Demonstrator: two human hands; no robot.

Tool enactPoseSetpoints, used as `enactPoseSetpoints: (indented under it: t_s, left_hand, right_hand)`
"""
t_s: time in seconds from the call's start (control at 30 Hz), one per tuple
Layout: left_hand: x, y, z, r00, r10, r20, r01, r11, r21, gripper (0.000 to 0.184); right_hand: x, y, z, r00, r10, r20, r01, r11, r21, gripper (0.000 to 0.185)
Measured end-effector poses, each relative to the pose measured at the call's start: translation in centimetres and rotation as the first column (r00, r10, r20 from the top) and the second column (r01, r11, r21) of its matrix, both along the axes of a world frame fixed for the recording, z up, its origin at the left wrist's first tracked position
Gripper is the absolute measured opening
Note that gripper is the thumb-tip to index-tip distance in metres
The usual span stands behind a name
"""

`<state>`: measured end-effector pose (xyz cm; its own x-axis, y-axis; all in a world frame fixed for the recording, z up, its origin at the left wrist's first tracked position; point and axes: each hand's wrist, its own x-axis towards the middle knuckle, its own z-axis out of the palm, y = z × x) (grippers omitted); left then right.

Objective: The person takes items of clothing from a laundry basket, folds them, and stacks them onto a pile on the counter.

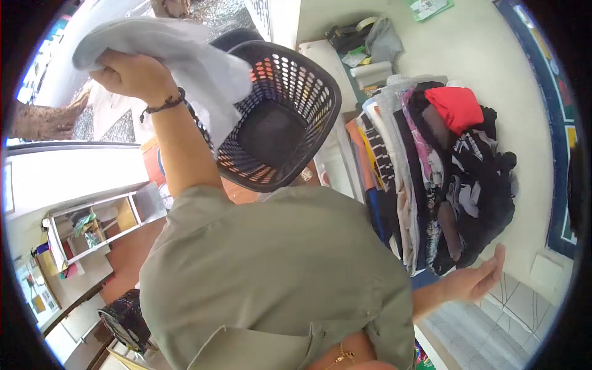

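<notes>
My left hand [132,77], with a dark bracelet at the wrist, is raised at the upper left and closed on a white cloth [213,77]. The cloth hangs partly over the left rim of a black perforated basket [271,132], whose bottom looks bare. At the lower right my right hand [478,280] holds nothing, its fingers apart from the clothes. Just beyond it lies a heap of dark clothes [487,209], beside a row of folded clothes [401,166]. A red garment [455,108] rests on top of the heap.
Behind the folded clothes are a grey cloth bag [383,40] and a roll of white material [372,74]. A white-framed shelf unit [95,228] stands at the left, with a dark patterned bag [126,317] below it. A tree trunk [46,120] shows at the far left.
</notes>
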<state>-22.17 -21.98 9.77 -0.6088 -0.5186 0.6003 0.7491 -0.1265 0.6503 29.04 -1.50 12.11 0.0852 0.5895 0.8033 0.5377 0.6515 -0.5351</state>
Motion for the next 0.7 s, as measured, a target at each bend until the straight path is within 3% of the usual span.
enactPoseSetpoints:
  t_s: [0.07, 0.1, 0.13, 0.2, 0.23, 0.27, 0.3, 0.37, 0.43, 0.47, 0.57, 0.63, 0.7]
  left_hand:
    - [-0.1, 0.1, -1.8, 0.992, -0.016, 0.121, 0.034, 0.989, -0.147, 0.035]
    - [-0.5, 0.3, -3.7, 0.951, -0.007, 0.311, 0.124, 0.925, -0.359, 0.033]
    - [-1.4, 0.2, -6.2, 0.880, 0.039, 0.473, 0.250, 0.808, -0.533, 0.031]
    - [-2.8, 1.4, -11.1, 0.758, 0.039, 0.651, 0.601, 0.348, -0.720, 0.038]
    - [-0.8, 2.7, -13.0, 0.818, -0.011, 0.575, 0.562, 0.225, -0.796, 0.042]
    - [0.8, 3.9, -14.9, 0.788, -0.370, 0.492, 0.600, 0.283, -0.748, 0.043]
    - [2.6, 5.5, -15.2, 0.809, -0.382, 0.448, 0.569, 0.311, -0.762, 0.043]
    - [5.9, 8.7, -14.8, 0.471, -0.576, 0.668, 0.882, 0.295, -0.368, 0.040]
    - [7.2, 11.5, -15.0, 0.399, -0.619, 0.676, 0.908, 0.167, -0.383, 0.035]
    - [8.1, 12.9, -14.5, 0.421, -0.634, 0.648, 0.891, 0.157, -0.425, 0.031]
    - [10.0, 16.8, -11.9, 0.330, -0.691, 0.644, 0.921, 0.085, -0.380, 0.029]
    - [10.6, 19.6, -11.0, 0.407, -0.736, 0.541, 0.868, 0.127, -0.480, 0.027]
    - [12.8, 21.6, -8.4, 0.530, -0.734, 0.425, 0.760, 0.187, -0.623, 0.029]
  right_hand:
    - [-1.3, -0.1, -0.2, 0.996, -0.019, 0.090, 0.020, 1.000, -0.012, 0.024]
    - [-1.6, 0.1, -0.1, 0.990, -0.044, 0.132, 0.045, 0.999, -0.002, 0.022]
    - [-1.7, 0.4, -0.1, 0.993, 0.025, 0.119, -0.026, 1.000, 0.004, 0.020]
    - [-1.7, 0.8, -0.1, 0.997, 0.058, 0.057, -0.058, 0.998, 0.002, 0.022]
    - [-1.7, 0.7, 0.1, 0.998, 0.043, 0.046, -0.043, 0.999, 0.004, 0.024]
    - [-1.5, 0.4, 0.4, 0.999, 0.022, 0.046, -0.022, 1.000, -0.003, 0.020]
    - [-1.0, 0.4, 0.4, 0.999, 0.028, 0.044, -0.029, 0.999, 0.019, 0.020]
    - [-0.3, 0.0, 0.5, 0.999, 0.007, 0.035, -0.010, 0.998, 0.059, 0.018]
    - [0.9, -0.5, 0.4, 0.999, -0.036, -0.002, 0.036, 0.998, 0.046, 0.017]
    - [1.6, -0.8, 0.3, 0.998, -0.062, -0.020, 0.062, 0.998, 0.033, 0.017]
    - [4.2, -1.7, -0.5, 0.988, -0.143, -0.060, 0.144, 0.990, 0.011, 0.018]
    - [6.0, -2.7, -0.9, 0.968, -0.234, -0.089, 0.231, 0.972, -0.040, 0.019]
    - [7.5, -3.7, -1.5, 0.927, -0.294, -0.234, 0.255, 0.950, -0.182, 0.020]
